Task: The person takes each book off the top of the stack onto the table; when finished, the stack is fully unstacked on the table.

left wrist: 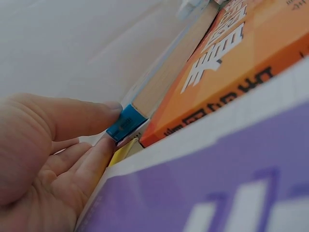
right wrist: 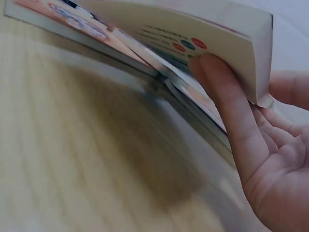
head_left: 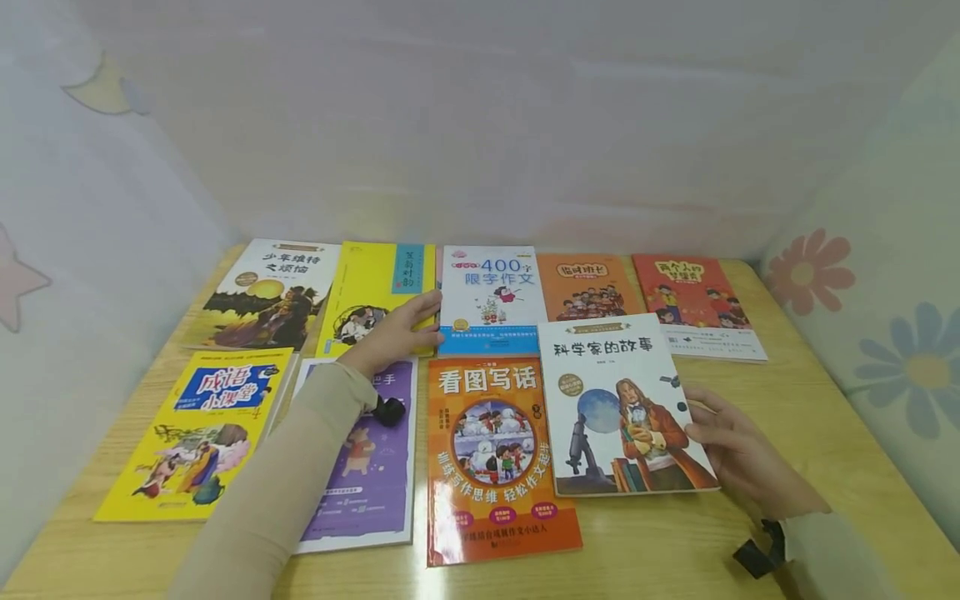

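Note:
In the head view my left hand (head_left: 402,331) reaches across a yellow book (head_left: 375,275) to the left edge of a white-and-blue composition book (head_left: 491,292). Its thumb and a finger pinch that book's blue spine corner (left wrist: 126,123) in the left wrist view. My right hand (head_left: 731,437) grips the right edge of a white science storybook (head_left: 622,417), its cover showing a person and a telescope. This storybook is raised off the table and tilted. Its underside (right wrist: 227,43) faces the right wrist camera, with one digit lying against it.
An orange picture-writing book (head_left: 504,467) and a purple book (head_left: 375,475) lie in the front row, with a yellow idiom book (head_left: 198,433) at left. Behind are a dark-landscape book (head_left: 262,296), an orange book (head_left: 585,287) and a red book (head_left: 693,292). Pale curtains (head_left: 487,125) surround the wooden table (head_left: 817,400).

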Action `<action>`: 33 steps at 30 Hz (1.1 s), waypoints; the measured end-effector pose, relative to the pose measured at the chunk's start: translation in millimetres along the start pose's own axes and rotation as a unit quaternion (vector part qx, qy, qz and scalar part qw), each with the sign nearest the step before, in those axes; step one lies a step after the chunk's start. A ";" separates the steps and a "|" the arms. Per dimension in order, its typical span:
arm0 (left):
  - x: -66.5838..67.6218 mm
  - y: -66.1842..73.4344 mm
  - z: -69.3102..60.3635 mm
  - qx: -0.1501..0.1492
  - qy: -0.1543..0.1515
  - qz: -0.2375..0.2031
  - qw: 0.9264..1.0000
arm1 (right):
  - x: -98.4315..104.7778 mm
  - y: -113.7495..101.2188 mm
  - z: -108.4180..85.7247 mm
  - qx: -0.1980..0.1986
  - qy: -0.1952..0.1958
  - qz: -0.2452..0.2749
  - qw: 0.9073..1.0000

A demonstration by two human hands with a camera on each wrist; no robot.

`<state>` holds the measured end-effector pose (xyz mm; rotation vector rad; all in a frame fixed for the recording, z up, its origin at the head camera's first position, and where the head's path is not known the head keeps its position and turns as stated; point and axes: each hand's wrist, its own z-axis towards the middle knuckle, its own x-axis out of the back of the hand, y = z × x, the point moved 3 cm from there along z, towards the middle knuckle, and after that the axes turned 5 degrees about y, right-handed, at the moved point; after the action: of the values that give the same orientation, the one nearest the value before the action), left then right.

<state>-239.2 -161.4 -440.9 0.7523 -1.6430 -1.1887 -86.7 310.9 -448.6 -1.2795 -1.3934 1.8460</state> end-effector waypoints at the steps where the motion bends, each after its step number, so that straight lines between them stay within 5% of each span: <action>1: 0.8 0.7 0.4 -0.001 0.000 0.002 1.000 | 1.7 -0.7 -4.9 0.000 0.001 -0.004 1.000; 12: 8.4 -2.3 0.7 0.001 0.007 0.004 1.000 | 19.7 8.3 -53.0 -0.082 0.047 -0.065 0.993; 19: 12.2 -5.8 0.9 0.000 0.009 0.007 1.000 | 15.1 8.9 -47.1 -0.139 0.037 -0.095 0.985; 26: 10.6 -10.6 -7.3 0.013 0.016 0.015 1.000 | 7.6 7.9 -35.6 -0.204 0.068 -0.194 0.957; 33: 4.8 -13.3 -10.8 0.011 0.008 -0.001 1.000 | 4.4 7.2 -27.9 -0.180 0.015 -0.126 0.975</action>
<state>-231.6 -174.0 -450.9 0.7759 -1.6452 -1.1639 -62.9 324.8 -458.0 -1.2209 -1.8407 1.4430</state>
